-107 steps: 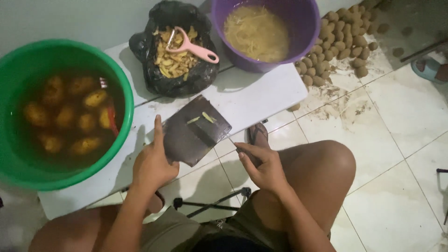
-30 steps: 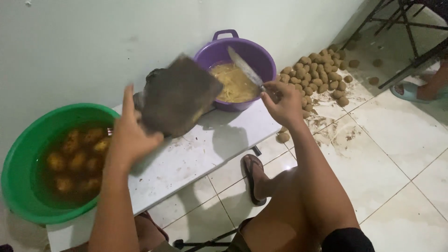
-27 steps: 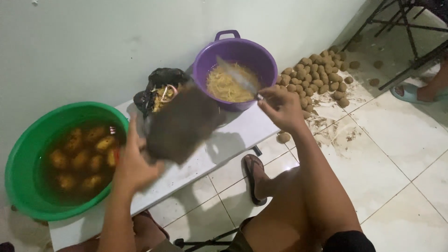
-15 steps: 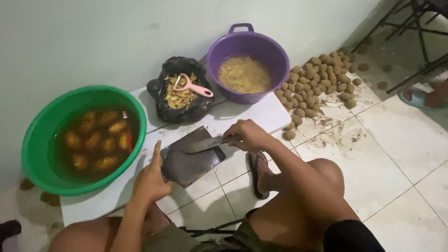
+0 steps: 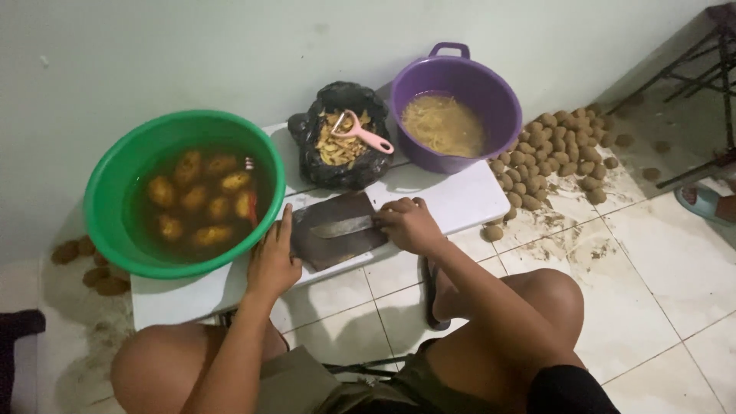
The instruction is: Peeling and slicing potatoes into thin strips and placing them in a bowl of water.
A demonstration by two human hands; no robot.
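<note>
Presently: right hand (image 5: 410, 225) closed on knife (image 5: 342, 227) handle, stiff, sharp; left hand (image 5: 274, 261) steadying rigid cutting board (image 5: 337, 234), fingers open

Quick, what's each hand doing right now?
Left hand: open, steadying the dark cutting board.
Right hand: closed on the knife.

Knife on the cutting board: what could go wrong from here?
The left hand steadies the cutting board close to the knife in the right hand; a slip could nick its fingers. The board overhangs the white table edge and may tip. The green basin also juts past the table.
</note>
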